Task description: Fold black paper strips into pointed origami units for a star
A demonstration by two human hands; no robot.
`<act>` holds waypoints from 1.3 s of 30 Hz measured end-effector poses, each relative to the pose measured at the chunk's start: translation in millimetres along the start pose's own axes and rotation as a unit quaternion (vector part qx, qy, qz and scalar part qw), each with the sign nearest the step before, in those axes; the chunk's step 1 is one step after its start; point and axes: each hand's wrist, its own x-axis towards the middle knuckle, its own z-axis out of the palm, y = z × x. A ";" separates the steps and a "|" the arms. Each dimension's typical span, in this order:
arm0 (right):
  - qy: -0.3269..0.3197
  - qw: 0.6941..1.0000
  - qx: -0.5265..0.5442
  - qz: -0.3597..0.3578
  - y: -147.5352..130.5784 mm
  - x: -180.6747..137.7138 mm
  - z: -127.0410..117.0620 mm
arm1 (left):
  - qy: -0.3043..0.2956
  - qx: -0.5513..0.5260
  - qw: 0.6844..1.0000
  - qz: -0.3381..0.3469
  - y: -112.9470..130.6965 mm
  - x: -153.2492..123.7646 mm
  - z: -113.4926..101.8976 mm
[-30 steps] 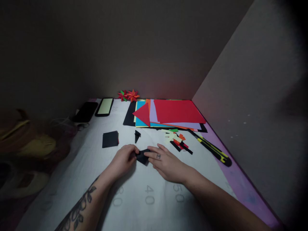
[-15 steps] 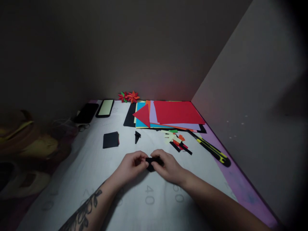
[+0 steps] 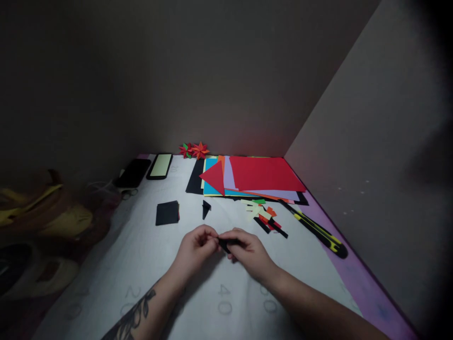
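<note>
A small piece of folded black paper is pinched between my two hands, above the white sheet on the table. My left hand grips its left end between thumb and fingertips. My right hand covers the right part, thumb in front and fingers behind, so much of the paper is hidden. Just beyond my hands lies a pointed black folded paper piece. To its left is a stack of black paper squares, with a reddish edge showing at its right side.
Paper scraps and a yellow-black utility knife lie to the right. Coloured paper sheets, a red paper triangle and paper stars are at the back. Two phones lie back left, with scissors handles nearby.
My fingers have shifted on the black paper, and my right fingers now reach further over its top. Less of it shows, as a narrower strip. The whole view has shifted slightly.
</note>
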 end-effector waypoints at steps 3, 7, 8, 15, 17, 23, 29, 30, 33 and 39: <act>-0.023 0.999 0.008 -0.042 -3.9 -3.6 -1.6 | 0.018 -0.034 0.999 -0.017 4.0 -1.1 -0.6; -0.016 0.993 -0.053 -0.105 -5.7 -5.7 -4.2 | 0.017 -0.083 0.996 -0.040 5.5 -2.6 -0.8; -0.013 0.988 -0.075 -0.131 -5.5 -5.7 -4.7 | 0.016 -0.086 0.995 -0.042 5.1 -2.5 -1.1; -0.040 0.958 -0.164 -0.233 -3.3 -7.0 -7.7 | -0.013 -0.044 0.998 -0.044 2.0 -0.1 -5.0; -0.028 0.961 -0.165 -0.219 -4.8 -8.8 -9.0 | 0.005 -0.017 0.999 -0.031 3.3 -0.3 -6.1; 0.065 0.942 -0.249 -0.217 -14.4 -10.1 -2.5 | 0.054 0.132 0.989 0.038 9.2 -8.1 0.5; 0.052 0.933 -0.303 -0.190 -16.3 -5.2 4.6 | 0.030 0.254 0.962 0.097 11.0 -11.3 1.4; 0.054 0.936 -0.298 -0.181 -16.7 -5.1 3.9 | 0.038 0.264 0.958 0.105 11.5 -10.0 -1.2; 0.076 0.950 -0.266 -0.144 -18.2 -5.0 1.1 | 0.066 0.252 0.960 0.102 12.9 -5.3 -7.5; 0.061 0.955 -0.259 -0.132 -17.4 -5.2 4.3 | -0.005 0.187 0.980 0.064 10.2 -6.5 2.2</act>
